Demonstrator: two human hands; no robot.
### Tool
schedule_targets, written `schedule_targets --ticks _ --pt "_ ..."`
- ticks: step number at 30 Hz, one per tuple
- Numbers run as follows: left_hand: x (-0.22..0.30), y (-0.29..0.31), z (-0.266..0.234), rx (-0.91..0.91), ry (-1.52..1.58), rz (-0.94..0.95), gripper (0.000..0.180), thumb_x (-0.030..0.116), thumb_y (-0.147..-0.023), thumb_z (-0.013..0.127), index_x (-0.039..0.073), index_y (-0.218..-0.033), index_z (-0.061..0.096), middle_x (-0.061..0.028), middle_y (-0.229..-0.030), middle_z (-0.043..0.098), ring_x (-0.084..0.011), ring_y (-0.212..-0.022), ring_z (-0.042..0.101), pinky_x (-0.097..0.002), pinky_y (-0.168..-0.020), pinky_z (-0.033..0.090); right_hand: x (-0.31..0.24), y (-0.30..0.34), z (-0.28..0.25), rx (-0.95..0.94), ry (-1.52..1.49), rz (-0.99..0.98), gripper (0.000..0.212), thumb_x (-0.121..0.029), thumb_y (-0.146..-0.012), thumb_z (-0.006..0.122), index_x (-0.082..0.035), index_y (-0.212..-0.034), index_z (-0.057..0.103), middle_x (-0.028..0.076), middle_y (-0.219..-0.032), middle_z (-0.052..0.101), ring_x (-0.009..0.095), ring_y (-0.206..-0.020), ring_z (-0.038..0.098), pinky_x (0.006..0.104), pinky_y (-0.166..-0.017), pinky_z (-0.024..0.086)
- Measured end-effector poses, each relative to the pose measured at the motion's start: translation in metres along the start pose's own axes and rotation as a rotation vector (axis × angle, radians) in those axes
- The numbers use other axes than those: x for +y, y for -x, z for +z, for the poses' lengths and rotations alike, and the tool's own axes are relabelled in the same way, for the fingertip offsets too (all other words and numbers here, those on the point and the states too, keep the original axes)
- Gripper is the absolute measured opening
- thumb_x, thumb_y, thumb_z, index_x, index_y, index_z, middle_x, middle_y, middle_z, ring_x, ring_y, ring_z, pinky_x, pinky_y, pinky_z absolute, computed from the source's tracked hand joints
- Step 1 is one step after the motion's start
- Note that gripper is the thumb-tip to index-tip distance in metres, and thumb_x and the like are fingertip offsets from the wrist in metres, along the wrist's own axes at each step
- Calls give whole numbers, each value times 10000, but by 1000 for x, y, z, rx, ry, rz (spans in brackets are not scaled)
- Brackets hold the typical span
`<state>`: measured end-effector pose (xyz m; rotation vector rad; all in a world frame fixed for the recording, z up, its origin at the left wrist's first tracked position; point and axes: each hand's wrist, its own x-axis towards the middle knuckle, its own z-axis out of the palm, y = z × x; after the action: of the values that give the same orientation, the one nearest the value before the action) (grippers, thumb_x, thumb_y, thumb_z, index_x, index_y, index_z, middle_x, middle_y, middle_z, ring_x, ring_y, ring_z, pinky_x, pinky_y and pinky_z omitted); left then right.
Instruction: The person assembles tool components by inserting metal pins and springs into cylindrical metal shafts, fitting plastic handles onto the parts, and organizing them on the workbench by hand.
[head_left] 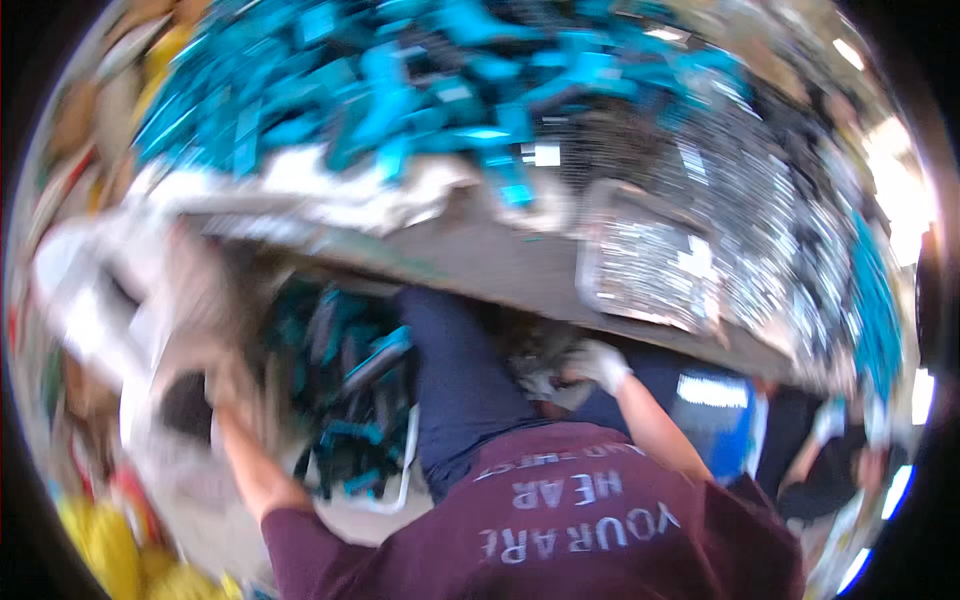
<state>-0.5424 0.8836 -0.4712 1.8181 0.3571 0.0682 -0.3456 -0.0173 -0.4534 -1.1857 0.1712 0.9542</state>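
Observation:
The picture is smeared by motion. My left arm reaches out to the left, and my left hand (pixel 212 385) is at a pale beige sack (pixel 190 300), beside a dark rounded patch (pixel 187 408). Its fingers are too blurred to make out. Between my legs, under the table edge, is my right hand (pixel 602 366) in a white glove. It is close to some greyish, shiny pieces (pixel 535 372), and whether it holds any is unclear. Left of my leg stands a pale-rimmed crate (pixel 408 470) with teal and black pieces (pixel 350 400) in it.
A worn grey table (pixel 480 255) crosses in front of me, heaped with teal pieces (pixel 400 85). On its right stand a clear tray (pixel 588 270) of thin silvery parts and more stacked parts (pixel 740 180). A blue bin (pixel 710 420) and another person's gloved hand (pixel 828 420) are at right.

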Motion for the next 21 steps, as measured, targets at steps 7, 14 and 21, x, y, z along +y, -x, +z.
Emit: schedule_targets --ticks 7,14,21 --pt "43 -13 128 967 -566 -694 621 485 -989 399 -18 -1335 513 -244 -1224 627 -448 -1124 582 -485 -969 467 -122 105 114 336 856 188 420 -377 -992 500 -15 -1171 618 103 -946 692 176 -757 657 312 -686 537" --pt "203 39 269 923 -878 291 583 241 -1034 450 -53 -1495 247 -279 -1489 348 -371 -1329 432 -401 -1091 402 -232 207 114 251 626 -28 325 -192 -962 473 14 -1136 656 142 -919 702 185 -727 667 287 -654 548" --pt "357 31 430 696 -412 627 636 339 -1020 470 -90 -1459 302 -294 -1459 398 -408 -1342 417 -479 -1122 320 -242 232 -68 1525 646 -499 392 -317 -935 570 0 -1160 624 150 -931 692 249 -796 670 358 -724 536"
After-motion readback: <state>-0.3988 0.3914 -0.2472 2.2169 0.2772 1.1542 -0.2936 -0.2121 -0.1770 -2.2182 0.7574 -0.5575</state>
